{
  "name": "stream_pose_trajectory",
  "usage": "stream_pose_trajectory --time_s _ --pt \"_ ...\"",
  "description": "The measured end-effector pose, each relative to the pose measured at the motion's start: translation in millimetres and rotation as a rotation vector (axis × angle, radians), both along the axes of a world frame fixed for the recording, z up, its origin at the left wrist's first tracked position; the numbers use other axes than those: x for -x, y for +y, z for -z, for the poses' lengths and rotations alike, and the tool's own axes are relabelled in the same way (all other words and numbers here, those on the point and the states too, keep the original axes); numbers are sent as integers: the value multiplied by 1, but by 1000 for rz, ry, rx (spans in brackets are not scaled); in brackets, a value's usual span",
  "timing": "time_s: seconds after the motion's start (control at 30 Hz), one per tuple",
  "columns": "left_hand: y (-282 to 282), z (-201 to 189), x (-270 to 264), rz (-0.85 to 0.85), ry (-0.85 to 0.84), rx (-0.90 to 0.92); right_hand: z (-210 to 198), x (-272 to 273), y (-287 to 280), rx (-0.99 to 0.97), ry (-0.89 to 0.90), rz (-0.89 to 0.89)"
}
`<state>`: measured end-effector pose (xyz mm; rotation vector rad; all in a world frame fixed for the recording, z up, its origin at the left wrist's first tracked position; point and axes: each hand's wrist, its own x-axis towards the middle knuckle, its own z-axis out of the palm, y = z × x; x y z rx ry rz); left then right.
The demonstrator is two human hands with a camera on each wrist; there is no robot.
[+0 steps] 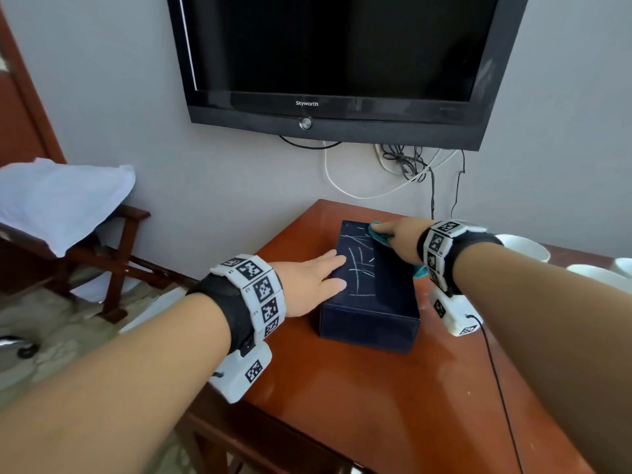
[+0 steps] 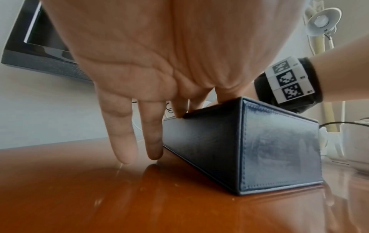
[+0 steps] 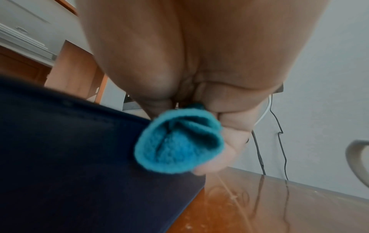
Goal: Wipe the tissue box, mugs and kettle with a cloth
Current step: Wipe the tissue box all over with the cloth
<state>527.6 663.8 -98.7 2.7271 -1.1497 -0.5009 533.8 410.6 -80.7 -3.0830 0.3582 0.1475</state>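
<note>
A dark blue tissue box [image 1: 371, 295] [image 2: 249, 146] [image 3: 69, 149] with white scribbles on its lid stands on the red-brown table [image 1: 376, 405]. My left hand [image 1: 313, 280] [image 2: 139, 102] lies flat with straight fingers on the box's left top edge; two fingers hang down beside its left wall. My right hand [image 1: 398, 239] [image 3: 219, 126] grips a bunched teal cloth [image 1: 379, 236] [image 3: 175, 143] and presses it on the far right part of the lid. White mugs [image 1: 523, 246] stand at the right. No kettle is in view.
A black wall TV [image 1: 328, 63] hangs above the table, with cables [image 1: 410, 165] dangling behind it. A wooden luggage rack with a white towel [image 1: 61, 200] stands at the left. A black cord [image 1: 496, 371] runs over the table's right side. A white lamp [image 2: 321, 22] shows in the left wrist view.
</note>
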Motion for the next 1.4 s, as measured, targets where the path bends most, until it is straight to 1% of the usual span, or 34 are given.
stream_pose_trajectory --time_s 0.13,0.3,0.5,0.67,0.8,0.9,0.97,1.23,1.4 --pt "-4 1 1 -35 -6 -15 -9 30 22 -4 60 16" --pt "-7 2 4 -59 -22 -13 -6 75 46 -47 49 -25" --pt "-6 3 13 -58 -45 41 -5 126 67 -162 39 -54" --pt "-4 6 20 -82 -40 125 -9 147 78 -168 41 -74" --pt "-1 4 15 -107 11 117 -15 143 76 -194 50 -63" --pt "2 4 15 -92 14 163 -17 132 71 -201 37 -66" --pt "4 5 12 -58 19 157 -16 119 68 -189 33 -67" --pt "10 1 -2 2 27 37 -12 55 39 -177 1 -45" --pt "9 -13 -5 11 48 -79 -12 19 21 -91 -21 -50"
